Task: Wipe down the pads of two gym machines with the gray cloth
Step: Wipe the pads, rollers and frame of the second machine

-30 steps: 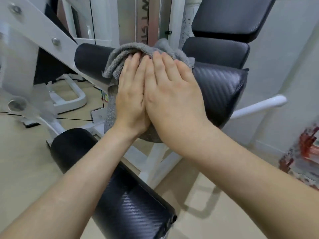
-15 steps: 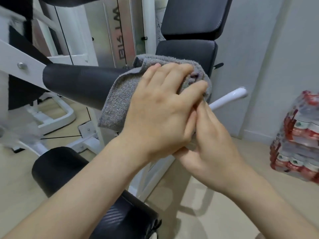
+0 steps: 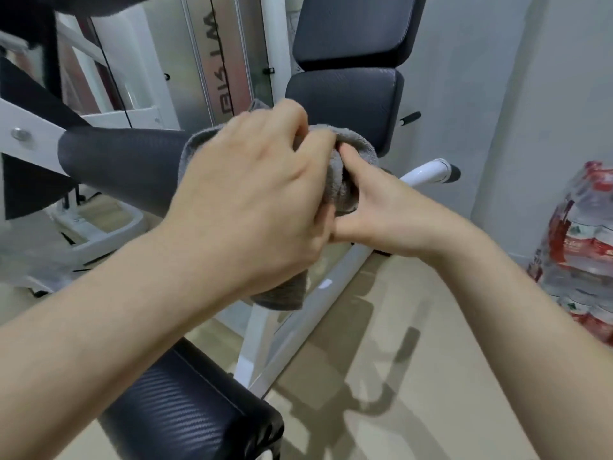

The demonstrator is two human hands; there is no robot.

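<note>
The gray cloth point(image 3: 348, 174) is bunched over the right end of a black roller pad point(image 3: 122, 161) on a white gym machine. My left hand point(image 3: 252, 200) grips the cloth from above with curled fingers. My right hand point(image 3: 381, 210) comes in from the right, its thumb pressed into the cloth and its fingers hidden under it. A cloth corner hangs below my left wrist. A second black roller pad point(image 3: 185, 406) lies low in front, partly under my left forearm. Behind stand the black seat pad point(image 3: 345, 104) and back pad point(image 3: 351, 24).
A white handle bar with a black tip point(image 3: 434, 172) juts out right of the cloth. White frame legs point(image 3: 318, 287) run down to the beige floor. A shrink-wrapped pack of water bottles point(image 3: 583, 254) stands at the right by the wall. The weight stack tower point(image 3: 219, 54) rises behind.
Both hands lay flat on the cloth a second ago. They have slid right to the pad's end, and my left hand now curls round the bunched cloth while my right grips it from below.
</note>
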